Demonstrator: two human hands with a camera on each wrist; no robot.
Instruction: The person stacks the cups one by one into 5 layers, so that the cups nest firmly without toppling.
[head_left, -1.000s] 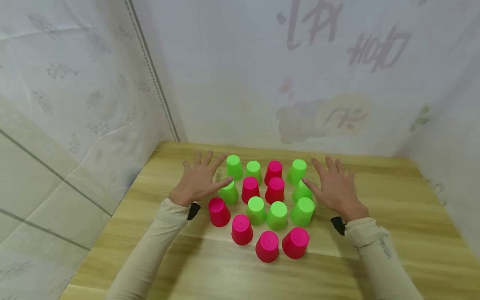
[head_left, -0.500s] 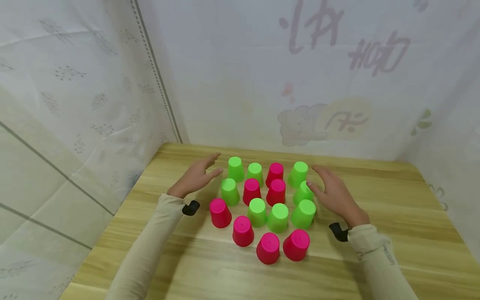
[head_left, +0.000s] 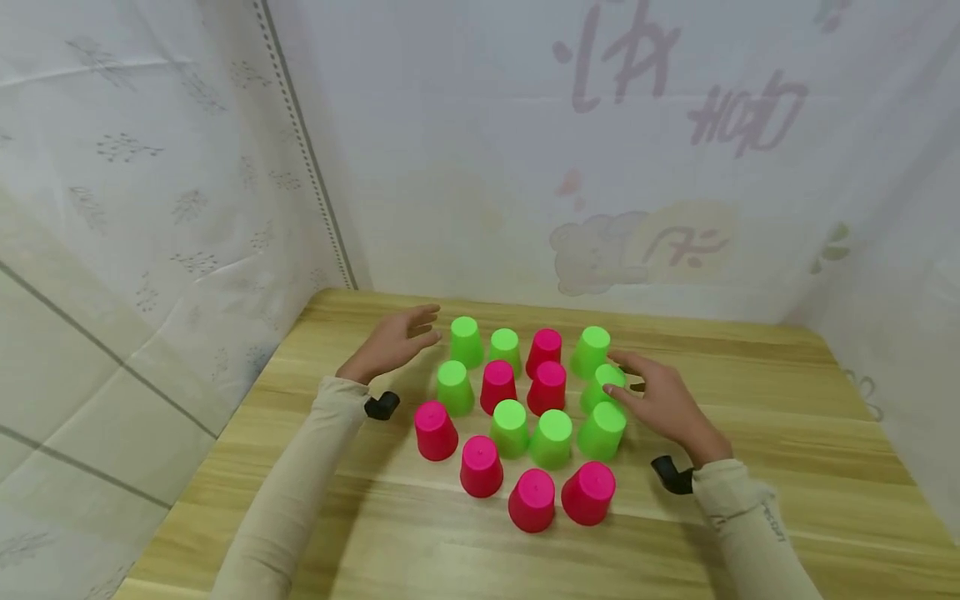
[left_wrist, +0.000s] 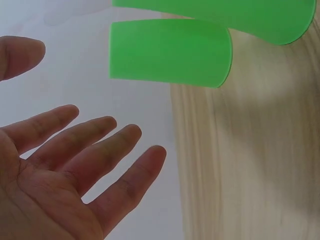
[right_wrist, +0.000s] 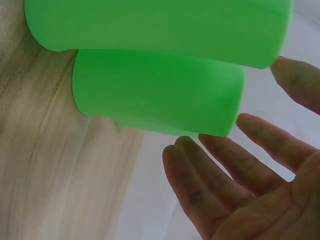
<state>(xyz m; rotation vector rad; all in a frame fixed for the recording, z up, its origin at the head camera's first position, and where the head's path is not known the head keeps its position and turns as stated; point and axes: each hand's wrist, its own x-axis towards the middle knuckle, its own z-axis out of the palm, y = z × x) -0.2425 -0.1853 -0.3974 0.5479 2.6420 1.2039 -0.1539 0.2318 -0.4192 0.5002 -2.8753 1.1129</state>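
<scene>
Upside-down plastic cups, several bright green and several pink, stand in loose rows on the wooden table. My left hand (head_left: 396,342) hovers left of the rows, nearest a green cup (head_left: 466,343) at the back left. Its fingers (left_wrist: 125,185) are loosely extended and apart from the green cup (left_wrist: 170,52) in the left wrist view. On the other side, my right hand (head_left: 663,404) is beside a green cup (head_left: 600,388), its thumb overlapping that cup in the head view. The right fingers (right_wrist: 195,190) are extended; whether they touch a cup (right_wrist: 160,92) I cannot tell.
Pink cups (head_left: 532,500) form the front of the group, and other pink cups (head_left: 547,387) stand among the green ones. Behind the wooden table (head_left: 420,542) hangs a printed pale cloth (head_left: 450,167). Another patterned cloth (head_left: 187,167) hangs at the left.
Both hands have turned from spread fingers, palms down, to palms facing inward with fingers closer together. The right hand has shifted slightly left toward the cups. The cups keep their arrangement.
</scene>
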